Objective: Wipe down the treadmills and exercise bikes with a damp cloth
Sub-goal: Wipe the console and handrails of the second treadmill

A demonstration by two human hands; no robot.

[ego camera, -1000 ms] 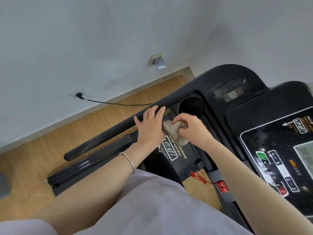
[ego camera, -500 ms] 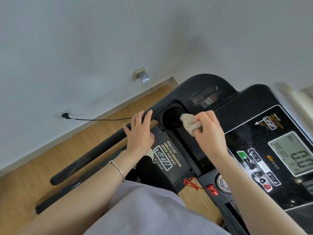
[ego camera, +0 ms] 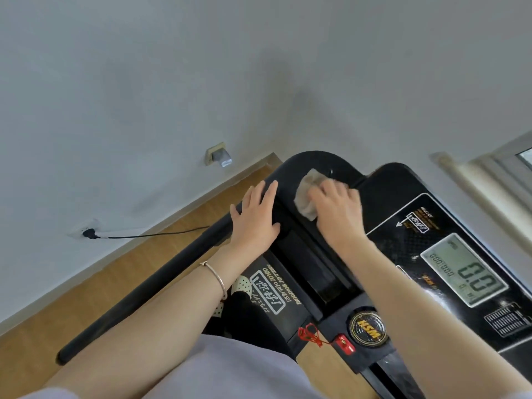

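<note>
A black treadmill console [ego camera: 383, 180] fills the lower right, with a lit display [ego camera: 463, 269] reading 0.0. My right hand [ego camera: 338, 214] grips a crumpled beige cloth [ego camera: 305, 191] and presses it on the console's rounded far-left corner; the hand is motion-blurred. My left hand [ego camera: 254, 220] rests flat, fingers straight, on the console's left edge just beside the cloth, covering the cup holder area. A thin bracelet sits on my left wrist.
A long black handrail [ego camera: 144, 289] runs down-left from the console. A red safety key and cord [ego camera: 344, 342] hang near the front. A power cable [ego camera: 152, 234] leads to a wall socket [ego camera: 86, 232]. A white radiator [ego camera: 475, 191] stands at right over wooden floor.
My right hand carried the cloth from the cup holder up to the console's far corner. My left hand slid up along the console edge. The view shifted right, showing more of the display.
</note>
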